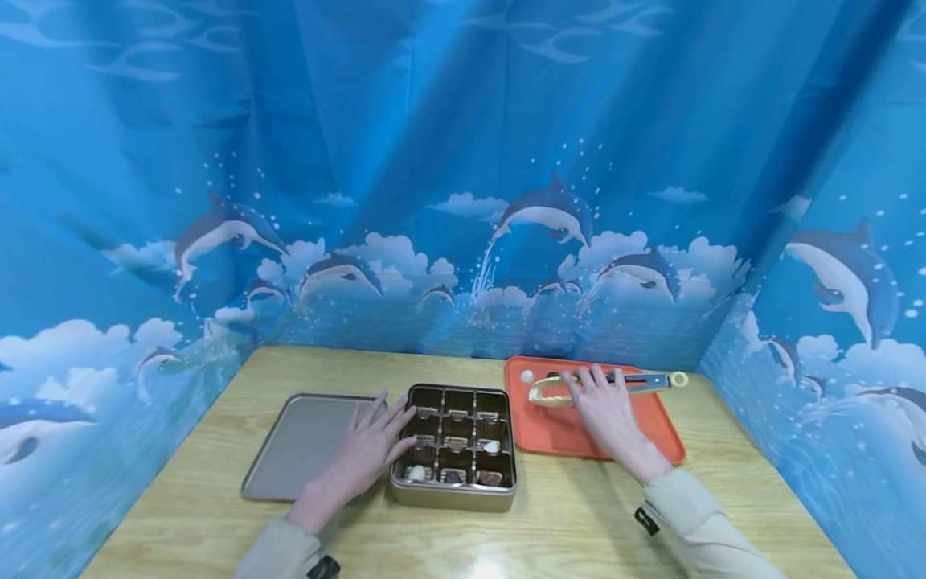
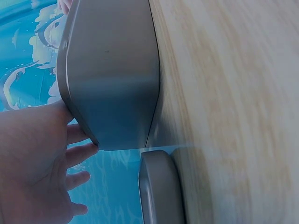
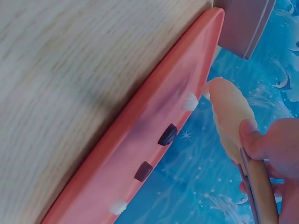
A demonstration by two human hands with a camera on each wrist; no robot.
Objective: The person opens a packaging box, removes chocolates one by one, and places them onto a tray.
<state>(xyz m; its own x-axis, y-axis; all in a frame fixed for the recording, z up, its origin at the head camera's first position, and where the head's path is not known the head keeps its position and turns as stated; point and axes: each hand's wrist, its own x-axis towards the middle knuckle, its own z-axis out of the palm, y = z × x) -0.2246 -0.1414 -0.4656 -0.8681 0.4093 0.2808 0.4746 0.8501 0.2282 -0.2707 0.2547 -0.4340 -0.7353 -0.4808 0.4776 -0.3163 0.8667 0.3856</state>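
My left hand (image 1: 363, 452) rests with spread fingers at the left rim of a bronze metal box (image 1: 454, 499). A dark divided insert fills the box. White chocolates (image 1: 416, 473) (image 1: 492, 446), a dark chocolate (image 1: 452, 478) and a brown chocolate (image 1: 489, 478) sit in separate compartments. My right hand (image 1: 608, 410) grips tongs (image 1: 646, 383) with cream tips above an orange-red tray (image 1: 557, 441). In the right wrist view, white chocolates (image 3: 190, 101) (image 3: 117, 206) and dark chocolates (image 3: 167, 135) (image 3: 143, 171) lie on the tray. Whether the tips hold anything, I cannot tell.
A shallow bronze lid (image 1: 307, 450) lies on the wooden table (image 1: 195, 474) left of the box, partly behind my left hand. A blue dolphin-print curtain (image 1: 448, 177) encloses the table's back and sides. The tray stands close to the box's right side.
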